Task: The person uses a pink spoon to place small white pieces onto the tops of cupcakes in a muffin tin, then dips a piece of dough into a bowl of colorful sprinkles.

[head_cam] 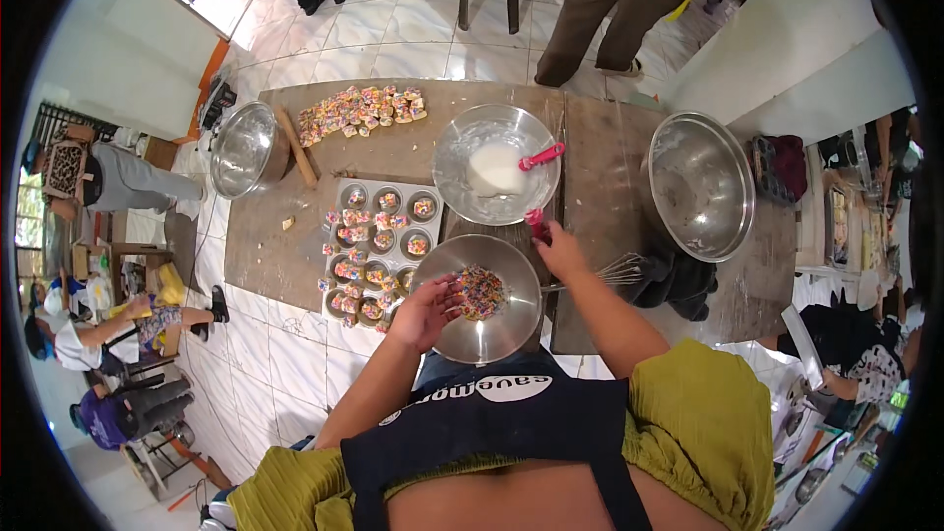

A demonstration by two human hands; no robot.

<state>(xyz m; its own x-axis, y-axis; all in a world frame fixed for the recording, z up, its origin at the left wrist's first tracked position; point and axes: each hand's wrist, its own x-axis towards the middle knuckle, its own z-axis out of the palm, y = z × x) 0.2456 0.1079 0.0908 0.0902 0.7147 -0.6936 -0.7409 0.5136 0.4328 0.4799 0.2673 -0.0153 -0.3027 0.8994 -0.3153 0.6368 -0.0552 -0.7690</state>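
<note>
My left hand (428, 313) reaches over the left side of a steel bowl (516, 324), its fingers loosely curled and apart, with nothing visible in them. Beside its fingertips, multicoloured sprinkles (483, 293) lie in the bowl. My right hand (562, 254) grips a pink measuring spoon (535, 218), between this bowl and a second mixing bowl (450, 177) farther out. White batter or cream (495, 169) sits in that second bowl. Another pink measuring spoon (542, 156) rests there, its handle across the rim. What the held spoon contains cannot be made out.
Left of the bowls is a muffin tin (435, 199) with sprinkle-coated pieces (383, 240) in and on it. More coated pieces (361, 112), a rolling pin (296, 151) and a steel bowl (243, 151) are farther away. A whisk (619, 271), dark cloth (675, 284) and large bowl (697, 188) lie right.
</note>
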